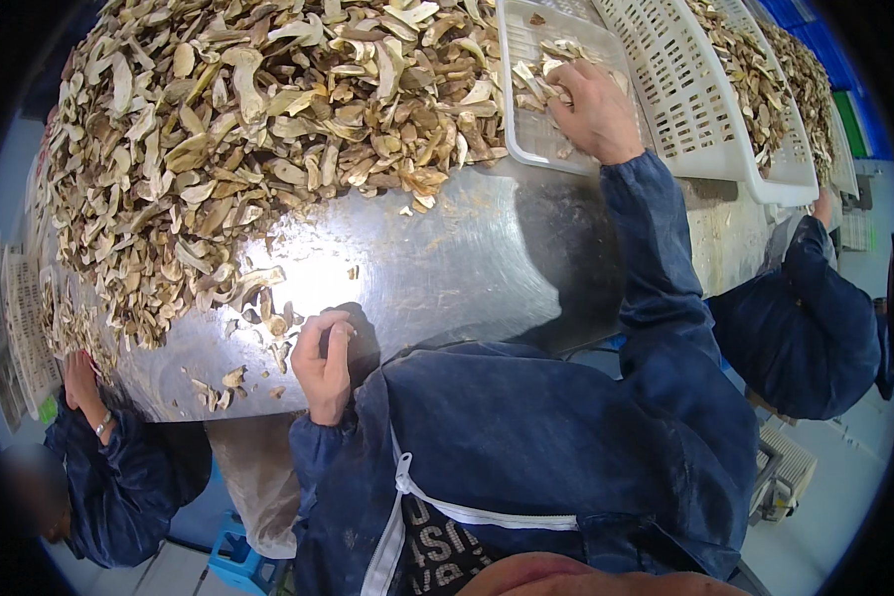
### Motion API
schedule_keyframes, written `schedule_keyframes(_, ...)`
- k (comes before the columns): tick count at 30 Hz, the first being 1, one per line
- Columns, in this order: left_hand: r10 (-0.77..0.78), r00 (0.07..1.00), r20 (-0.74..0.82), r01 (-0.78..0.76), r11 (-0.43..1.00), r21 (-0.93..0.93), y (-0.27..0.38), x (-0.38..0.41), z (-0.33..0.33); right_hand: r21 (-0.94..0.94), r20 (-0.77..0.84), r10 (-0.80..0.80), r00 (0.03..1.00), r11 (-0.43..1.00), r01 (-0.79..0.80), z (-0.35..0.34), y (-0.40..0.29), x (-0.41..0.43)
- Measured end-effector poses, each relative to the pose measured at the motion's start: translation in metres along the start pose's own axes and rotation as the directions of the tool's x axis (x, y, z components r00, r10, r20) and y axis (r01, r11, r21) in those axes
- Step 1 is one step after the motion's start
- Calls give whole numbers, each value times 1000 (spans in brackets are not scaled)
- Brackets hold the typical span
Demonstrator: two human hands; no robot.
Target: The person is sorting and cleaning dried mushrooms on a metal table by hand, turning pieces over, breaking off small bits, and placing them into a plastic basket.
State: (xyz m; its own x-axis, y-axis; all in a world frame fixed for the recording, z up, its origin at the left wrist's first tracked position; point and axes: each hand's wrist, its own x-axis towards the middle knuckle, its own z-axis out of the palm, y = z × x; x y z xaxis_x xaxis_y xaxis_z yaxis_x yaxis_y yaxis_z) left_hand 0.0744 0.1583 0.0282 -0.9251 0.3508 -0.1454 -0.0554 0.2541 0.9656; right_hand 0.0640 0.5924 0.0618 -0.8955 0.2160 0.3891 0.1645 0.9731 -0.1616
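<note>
My right hand (596,112) reaches into a clear plastic tray (525,145), palm down, thumb and fingers spread. Its fingertips are at a few pale dried mushroom slices (529,78) on the tray's bottom. My left hand (324,365) is curled above the metal table's near edge, thumb close to the index finger; whether a small piece is pinched there I cannot tell. Just beyond it lie loose mushroom pieces (274,324). A large heap of dried mushroom slices (268,112) covers the far and left side of the metal table (432,261).
Right of the tray stand white perforated baskets (678,82) holding more slices. One person (797,328) works at the right, another person (119,477) at the left with a hand by the heap. A blue plastic stool (238,555) and translucent plastic sheeting (257,477) are below the table edge.
</note>
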Motion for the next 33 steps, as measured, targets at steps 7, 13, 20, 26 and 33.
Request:
schedule_keyframes(7, -6, 1000, 12, 6, 1000, 19, 6, 1, 2, 145, -147, 220, 964, 969, -199, -3, 25, 5)
schedule_keyframes(13, -2, 1000, 29, 1, 1000, 20, 9, 3, 3, 190, -169, 181, 969, 971, -148, -11, 20, 0)
schedule_keyframes(20, -26, 998, 62, 24, 999, 36, 8, 2, 2, 216, -87, 217, 972, 957, -195, -26, 26, -15)
schedule_keyframes(26, -47, 997, 61, 46, 999, 17, 5, 2, 2, 180, 74, -17, 997, 984, 3, -2, -22, -14)
schedule_keyframes(33, -3, 999, 43, 2, 1000, 21, 9, 1, 4, 218, 195, 72, 978, 969, -115, 6, -25, -9)
